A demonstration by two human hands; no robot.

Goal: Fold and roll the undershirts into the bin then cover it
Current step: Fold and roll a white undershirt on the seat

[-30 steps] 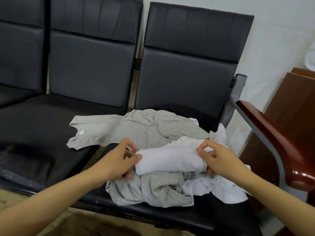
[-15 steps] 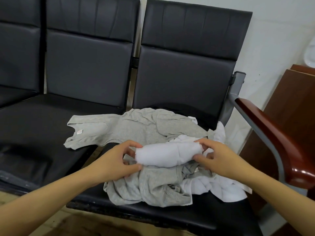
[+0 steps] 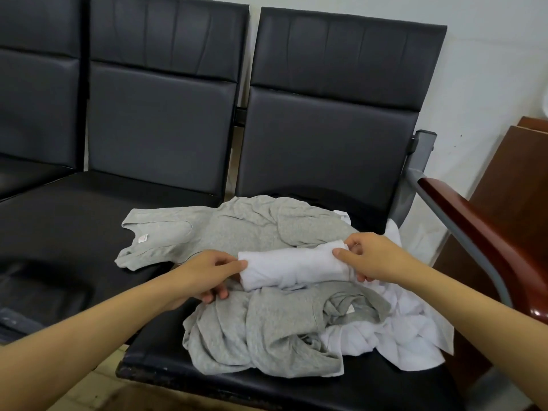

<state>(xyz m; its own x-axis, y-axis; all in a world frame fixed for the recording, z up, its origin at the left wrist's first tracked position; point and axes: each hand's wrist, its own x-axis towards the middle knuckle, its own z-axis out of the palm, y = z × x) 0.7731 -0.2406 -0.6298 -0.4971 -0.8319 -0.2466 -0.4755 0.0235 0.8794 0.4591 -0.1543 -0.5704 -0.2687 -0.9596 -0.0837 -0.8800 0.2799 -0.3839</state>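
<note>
Head view: left hand (image 3: 207, 274) and right hand (image 3: 370, 259) pinch ends of rolled white undershirt (image 3: 293, 266), roll nearly finished. Next: carry it binward; bin unseen. Grey undershirts (image 3: 267, 327) wait at 6 o'clock.

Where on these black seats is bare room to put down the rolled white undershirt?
The black middle seat, left of the spread grey undershirt, is bare. The right seat's front edge has a narrow strip. The rest is crowded with the crumpled grey undershirt and loose white undershirt.

White rolled undershirt (image 3: 292, 266), grey undershirts (image 3: 237, 229), loose white undershirt (image 3: 394, 336), black seats (image 3: 74, 209), reddish-brown armrest (image 3: 486, 241)
</note>
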